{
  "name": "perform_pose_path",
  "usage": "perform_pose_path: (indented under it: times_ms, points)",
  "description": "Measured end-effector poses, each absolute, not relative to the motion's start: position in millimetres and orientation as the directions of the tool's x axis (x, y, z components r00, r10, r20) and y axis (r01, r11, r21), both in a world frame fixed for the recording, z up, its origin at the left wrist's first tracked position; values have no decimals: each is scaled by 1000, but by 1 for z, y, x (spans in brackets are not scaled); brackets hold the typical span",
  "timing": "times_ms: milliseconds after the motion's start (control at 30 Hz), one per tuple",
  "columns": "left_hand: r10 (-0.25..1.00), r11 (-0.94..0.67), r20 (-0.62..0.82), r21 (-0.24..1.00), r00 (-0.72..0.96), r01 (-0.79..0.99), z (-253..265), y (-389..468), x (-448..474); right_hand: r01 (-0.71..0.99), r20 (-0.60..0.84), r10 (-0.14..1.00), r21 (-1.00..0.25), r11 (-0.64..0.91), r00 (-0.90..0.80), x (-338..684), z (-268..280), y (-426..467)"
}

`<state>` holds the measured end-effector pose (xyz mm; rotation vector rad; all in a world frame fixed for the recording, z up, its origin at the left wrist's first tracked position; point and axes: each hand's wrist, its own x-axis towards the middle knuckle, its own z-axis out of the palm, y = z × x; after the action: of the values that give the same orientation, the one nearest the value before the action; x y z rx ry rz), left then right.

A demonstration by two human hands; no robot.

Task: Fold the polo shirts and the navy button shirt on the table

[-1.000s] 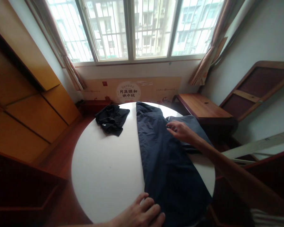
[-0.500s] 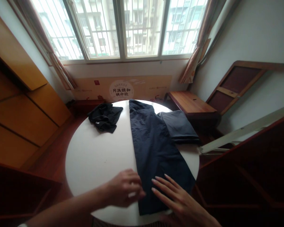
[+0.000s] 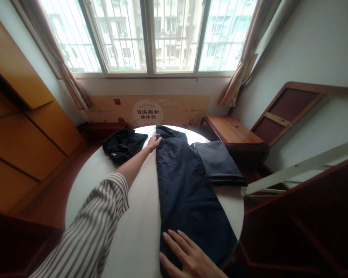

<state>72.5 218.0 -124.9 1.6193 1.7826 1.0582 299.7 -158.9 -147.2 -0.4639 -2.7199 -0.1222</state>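
A pair of navy trousers [image 3: 185, 185], folded lengthwise, stretches across the round white table [image 3: 130, 231] from its far edge to the near side. At the far left corner of the trousers, my left hand [image 3: 154, 143] is closed with the cloth edge between thumb and fingers. My right hand [image 3: 187, 256] lies flat on the near end, fingers stretched and spread, holding nothing. To the left of my left hand is a crumpled black garment [image 3: 123, 144]. A dark grey folded garment [image 3: 219, 162] sits against the right side of the trousers.
Beyond the table stand a low wooden stool or side table [image 3: 232, 129] and a barred window [image 3: 174, 38]. Wooden cabinets [image 3: 14, 146] line the left. A dark red wooden panel [image 3: 307, 220] and a pale metal bar [image 3: 301, 166] are close on the right.
My left hand has reached forward from the near edge to the far corner of the trousers and taken hold there. My right hand has shifted left and nearer, flat on the cloth.
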Motion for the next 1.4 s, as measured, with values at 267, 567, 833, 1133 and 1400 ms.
perform_pose_path:
  times_ms: [267,567,833,1133,1400]
  points:
    - [969,-36,180,777,-167,628,-135,273,68,377,477,341,-21,926,-810,288,-178,-155]
    - [967,-19,190,718,-170,695,-128,281,26,417,531,341,27,908,-776,245,-191,-152]
    - [937,-307,308,494,166,813,-113,197,47,662,458,721,-319,679,-519,316,-141,-137]
    - [607,-784,217,317,764,533,-114,-46,53,827,304,949,-509,239,-87,360,-152,-114]
    - [391,-920,347,175,852,351,-121,-146,26,772,217,973,-605,194,-74,368,-136,-125]
